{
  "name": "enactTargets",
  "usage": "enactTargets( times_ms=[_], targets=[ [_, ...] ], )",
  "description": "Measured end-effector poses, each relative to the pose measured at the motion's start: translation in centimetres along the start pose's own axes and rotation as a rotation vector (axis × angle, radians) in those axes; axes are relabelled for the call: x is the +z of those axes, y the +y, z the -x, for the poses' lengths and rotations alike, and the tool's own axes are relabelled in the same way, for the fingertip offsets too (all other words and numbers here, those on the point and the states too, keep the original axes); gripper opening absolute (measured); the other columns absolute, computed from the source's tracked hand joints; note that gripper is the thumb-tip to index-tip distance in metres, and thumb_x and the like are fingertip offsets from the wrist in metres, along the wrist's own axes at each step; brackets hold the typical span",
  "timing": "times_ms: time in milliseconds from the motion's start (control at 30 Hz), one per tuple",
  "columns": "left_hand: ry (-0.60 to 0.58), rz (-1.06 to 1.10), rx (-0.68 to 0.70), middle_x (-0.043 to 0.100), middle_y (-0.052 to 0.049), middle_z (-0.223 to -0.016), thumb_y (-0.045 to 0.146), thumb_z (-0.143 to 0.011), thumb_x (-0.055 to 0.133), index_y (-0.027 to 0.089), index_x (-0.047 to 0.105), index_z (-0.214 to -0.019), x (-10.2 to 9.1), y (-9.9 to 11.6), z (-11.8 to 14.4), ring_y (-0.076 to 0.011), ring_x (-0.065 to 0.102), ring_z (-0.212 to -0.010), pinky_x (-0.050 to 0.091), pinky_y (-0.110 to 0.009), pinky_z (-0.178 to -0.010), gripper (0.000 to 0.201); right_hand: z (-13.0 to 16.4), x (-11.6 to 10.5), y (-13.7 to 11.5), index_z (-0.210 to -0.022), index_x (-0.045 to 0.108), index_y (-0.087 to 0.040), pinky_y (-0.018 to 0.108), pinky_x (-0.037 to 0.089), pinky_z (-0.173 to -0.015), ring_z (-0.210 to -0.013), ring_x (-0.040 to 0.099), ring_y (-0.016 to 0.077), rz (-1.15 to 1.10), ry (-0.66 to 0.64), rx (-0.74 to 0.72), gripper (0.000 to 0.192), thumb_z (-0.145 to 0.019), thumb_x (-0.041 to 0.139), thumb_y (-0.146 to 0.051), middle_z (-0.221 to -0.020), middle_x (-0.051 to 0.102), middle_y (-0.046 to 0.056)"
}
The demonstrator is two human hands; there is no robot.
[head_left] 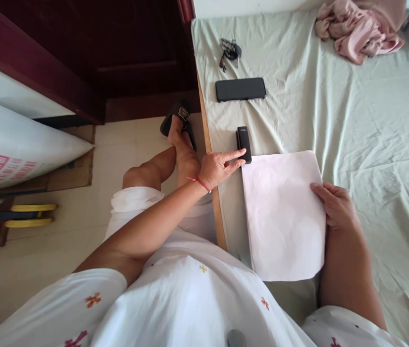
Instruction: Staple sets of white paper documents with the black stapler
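A black stapler (244, 140) sits at the top left corner of a stack of white paper (284, 217). My left hand (221, 168), with a red string bracelet at its wrist, grips the stapler's near end between thumb and fingers. The paper corner meets that end; whether it lies between the jaws I cannot tell. On the right edge of the paper, my right hand (336, 205) is closed, thumb on top and the other fingers mostly hidden beneath. The sheets lie roughly aligned, overhanging toward my lap.
On the pale green cloth (385, 135) lie a black phone-like slab (240, 89), a bunch of keys (230, 50) and a crumpled pink cloth (360, 31). The wooden edge (220, 217) runs along the left. A white sack (20, 144) stands on the floor.
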State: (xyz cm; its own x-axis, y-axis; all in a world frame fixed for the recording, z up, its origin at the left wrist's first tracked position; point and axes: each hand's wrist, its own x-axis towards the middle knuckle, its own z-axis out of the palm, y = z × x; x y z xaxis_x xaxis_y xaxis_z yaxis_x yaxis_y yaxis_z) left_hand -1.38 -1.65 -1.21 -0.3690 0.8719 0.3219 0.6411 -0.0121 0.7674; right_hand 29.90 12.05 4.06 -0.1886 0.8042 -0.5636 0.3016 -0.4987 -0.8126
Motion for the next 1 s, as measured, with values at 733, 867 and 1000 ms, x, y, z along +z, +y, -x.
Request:
enactTargets(
  times_ms=[733, 867, 1000],
  targets=[
    [-0.029, -0.018, 0.011, 0.073, -0.001, -0.074, 0.039, -0.107, 0.048, 0.026, 0.072, -0.138, -0.3, -0.1, 0.4, -0.0123, 0.055, -0.055, 0.049, -0.029, -0.061, 0.041, -0.3, 0.4, 0.7, -0.080, 0.076, -0.018, 0.027, 0.051, -0.046, -0.056, 0.067, 0.0199, -0.101, 0.024, -0.141, 0.035, -0.063, 0.093, -0.042, -0.068, 0.074, 0.006],
    [-0.012, -0.065, 0.018, 0.066, 0.001, -0.067, 0.039, -0.107, 0.048, 0.027, 0.067, -0.143, -0.2, -0.1, 0.3, -0.0140, 0.056, -0.057, 0.050, -0.031, -0.065, 0.042, -0.9, 0.7, 1.2, -0.082, 0.074, -0.021, 0.030, 0.057, -0.058, -0.062, 0.068, 0.0190, -0.232, 0.143, -0.269, 0.028, -0.066, 0.088, -0.040, -0.074, 0.075, 0.003],
    [0.034, -0.047, -0.031, 0.063, 0.004, -0.066, 0.040, -0.106, 0.051, 0.027, 0.053, -0.154, -0.2, 0.0, 0.2, -0.0148, 0.058, -0.059, 0.049, -0.030, -0.068, 0.050, -1.4, 0.7, 1.4, -0.064, 0.063, -0.022, 0.024, 0.056, -0.062, -0.061, 0.062, 0.0122, -0.339, 0.226, -0.372, 0.030, -0.062, 0.087, -0.038, -0.071, 0.072, -0.001]
  ],
)
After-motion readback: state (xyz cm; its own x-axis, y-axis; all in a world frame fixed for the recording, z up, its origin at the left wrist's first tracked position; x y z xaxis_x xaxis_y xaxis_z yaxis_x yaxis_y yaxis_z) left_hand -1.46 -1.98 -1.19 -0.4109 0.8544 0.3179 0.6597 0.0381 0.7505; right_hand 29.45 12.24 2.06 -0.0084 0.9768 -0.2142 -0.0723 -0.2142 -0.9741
